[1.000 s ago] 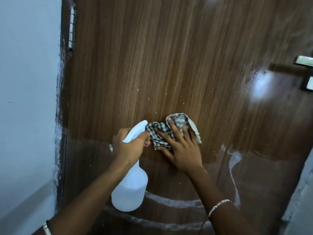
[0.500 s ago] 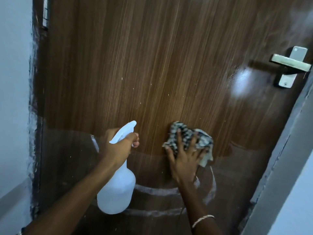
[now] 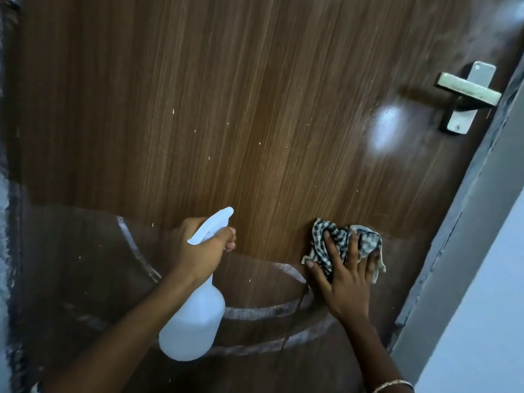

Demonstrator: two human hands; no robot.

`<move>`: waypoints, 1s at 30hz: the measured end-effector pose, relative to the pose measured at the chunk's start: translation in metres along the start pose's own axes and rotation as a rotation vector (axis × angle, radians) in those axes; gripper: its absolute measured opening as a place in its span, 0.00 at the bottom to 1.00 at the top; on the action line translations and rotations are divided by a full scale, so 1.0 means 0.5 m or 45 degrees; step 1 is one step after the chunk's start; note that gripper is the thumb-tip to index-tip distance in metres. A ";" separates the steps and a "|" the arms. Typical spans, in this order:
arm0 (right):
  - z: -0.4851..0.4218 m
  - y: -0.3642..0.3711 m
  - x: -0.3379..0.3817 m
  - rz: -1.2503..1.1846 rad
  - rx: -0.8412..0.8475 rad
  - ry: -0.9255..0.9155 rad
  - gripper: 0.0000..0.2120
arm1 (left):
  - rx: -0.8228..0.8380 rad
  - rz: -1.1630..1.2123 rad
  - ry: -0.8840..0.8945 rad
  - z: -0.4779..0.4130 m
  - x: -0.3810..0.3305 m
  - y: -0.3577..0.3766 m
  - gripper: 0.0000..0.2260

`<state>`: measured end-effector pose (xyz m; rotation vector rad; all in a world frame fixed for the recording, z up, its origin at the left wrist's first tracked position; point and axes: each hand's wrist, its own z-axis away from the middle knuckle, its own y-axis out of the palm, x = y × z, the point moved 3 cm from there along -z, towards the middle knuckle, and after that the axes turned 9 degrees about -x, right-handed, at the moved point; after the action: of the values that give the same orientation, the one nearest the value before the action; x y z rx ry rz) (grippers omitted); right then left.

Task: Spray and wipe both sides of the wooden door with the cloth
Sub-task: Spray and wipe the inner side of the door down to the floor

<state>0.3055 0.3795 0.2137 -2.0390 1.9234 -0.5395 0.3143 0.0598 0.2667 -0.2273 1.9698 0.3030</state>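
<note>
A right hand [image 3: 347,282], fingers spread, is pressing the checked cloth [image 3: 367,241] against the wooden door [image 3: 226,109], below the handle [image 3: 467,89]. The left hand [image 3: 198,252] is gripping a spray bottle [image 3: 192,321] by the neck, 1 finger seemingly on the trigger.

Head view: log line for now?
left hand grips white plastic spray bottle | right hand presses checked cloth on brown wooden door

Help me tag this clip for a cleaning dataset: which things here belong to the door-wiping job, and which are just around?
In the job: wooden door; checked cloth, pressed flat on it by the right hand; spray bottle, held by the left hand.
Just around: door handle; door frame; wall; bracelet.
</note>
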 end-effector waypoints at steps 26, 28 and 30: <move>0.038 0.037 0.010 0.043 -0.133 -0.026 0.30 | 0.020 0.011 0.077 0.018 0.011 0.102 0.04; 0.006 0.019 0.036 0.061 -0.123 -0.024 0.32 | 0.032 -0.011 0.088 0.027 0.009 0.106 0.03; -0.062 -0.003 0.084 0.059 -0.161 -0.038 0.33 | 0.044 0.004 0.094 0.030 0.007 0.109 0.01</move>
<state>0.2942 0.3392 0.2450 -2.0591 2.0293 -0.3838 0.3098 0.1159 0.2638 -0.2163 2.0466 0.2658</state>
